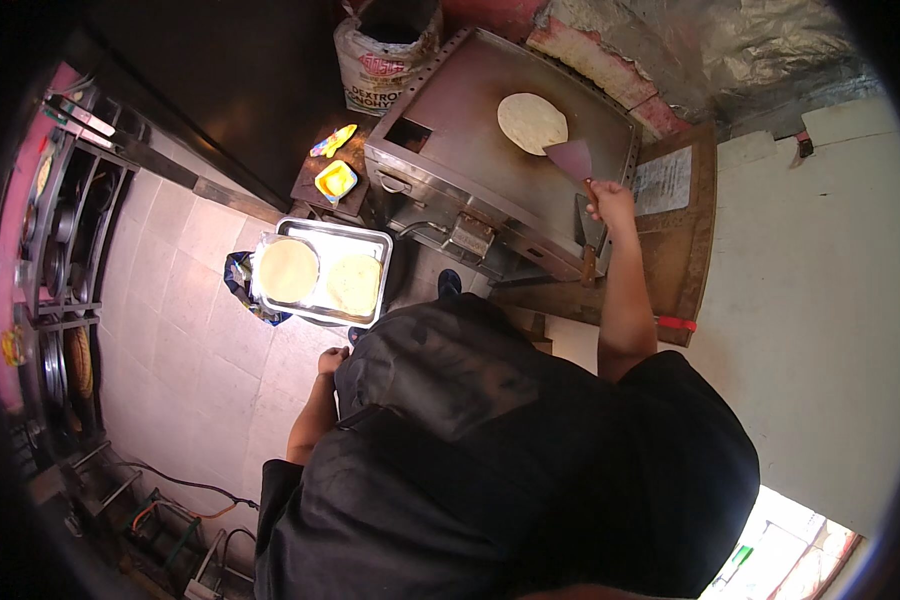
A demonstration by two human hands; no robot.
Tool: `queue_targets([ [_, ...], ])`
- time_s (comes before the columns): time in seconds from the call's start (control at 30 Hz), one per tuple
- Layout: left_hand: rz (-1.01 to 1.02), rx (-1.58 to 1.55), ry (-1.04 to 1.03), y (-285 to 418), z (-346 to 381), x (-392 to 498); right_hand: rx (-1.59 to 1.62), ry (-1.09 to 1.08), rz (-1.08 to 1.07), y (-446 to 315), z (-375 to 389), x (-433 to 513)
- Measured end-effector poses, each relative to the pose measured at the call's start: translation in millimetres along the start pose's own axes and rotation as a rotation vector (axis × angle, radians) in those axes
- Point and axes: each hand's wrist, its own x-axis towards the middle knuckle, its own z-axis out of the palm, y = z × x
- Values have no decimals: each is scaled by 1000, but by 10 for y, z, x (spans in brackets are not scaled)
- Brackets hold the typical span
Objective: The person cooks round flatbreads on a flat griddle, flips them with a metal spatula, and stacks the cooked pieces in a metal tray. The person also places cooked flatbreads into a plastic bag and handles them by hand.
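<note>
My right hand (613, 204) grips the wooden handle of a wide metal spatula (571, 159) above the griddle (472, 97). The blade's front edge meets the lower right rim of a round, pale flatbread (531, 120), which lies flat on the steel plate. Just below that hand, a second turner with a wooden handle (589, 264) rests at the griddle's front right corner. Down by my left thigh hangs my left hand (334, 360), its fingers curled against the dark clothing; whether anything is in it cannot be made out.
Left of the griddle, a metal tray (335, 225) bears a disc-shaped stack (289, 271) and flatbreads (355, 285). A small table (305, 178) holds an opened yellow tub (336, 181) and a bright packet (334, 141). A printed sack (371, 71) stands behind. Racks (64, 225) line the left wall.
</note>
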Motion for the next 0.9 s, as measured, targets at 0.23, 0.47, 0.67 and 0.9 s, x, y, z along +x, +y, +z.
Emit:
queue_targets([
  [0.23,-23,-25,13,60,12,-128,293,-95,278,621,167,-61],
  [0.47,-5,66,18,129,24,-193,698,-191,356,618,733,718],
  [0.67,78,205,70,568,65,-284,842,-147,285,376,1076,1179],
  [0.9,87,51,37,560,199,-294,482,148,-195,200,718,1110],
])
